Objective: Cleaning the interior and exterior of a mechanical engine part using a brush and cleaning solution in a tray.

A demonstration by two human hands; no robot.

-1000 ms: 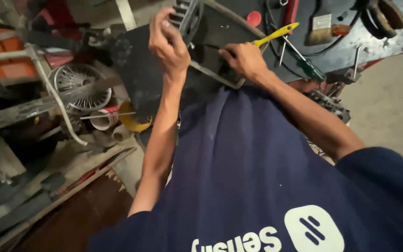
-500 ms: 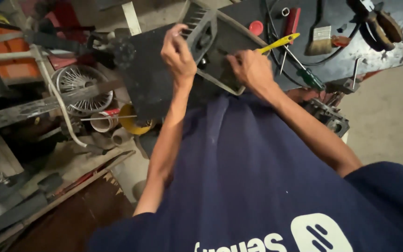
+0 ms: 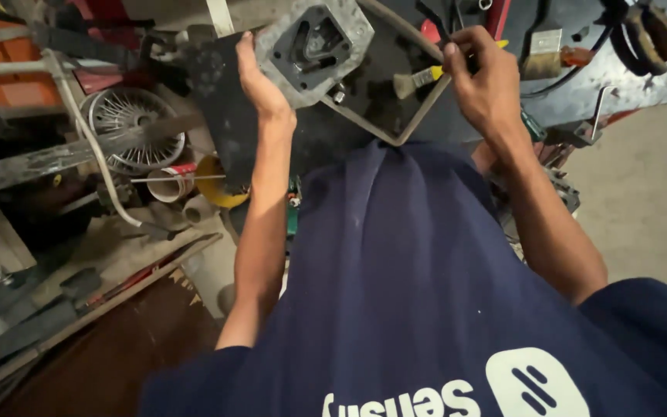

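Raised higher, left hand (image 3: 260, 81) holds grey casting (image 3: 314, 48); right hand (image 3: 484, 81) grips brush (image 3: 418, 77).

Bare concrete floor (image 3: 650, 201) right; cluttered metal rack (image 3: 32, 158) left; dim light.

Metal block (image 3: 314, 48) raised, apparently turned face-up.

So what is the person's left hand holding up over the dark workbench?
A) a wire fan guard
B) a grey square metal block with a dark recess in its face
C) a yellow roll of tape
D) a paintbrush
B: the left hand grips the edge of a grey metal block with a dark recess, tilted above the workbench; the right hand holds a small yellow-handled brush beside it.
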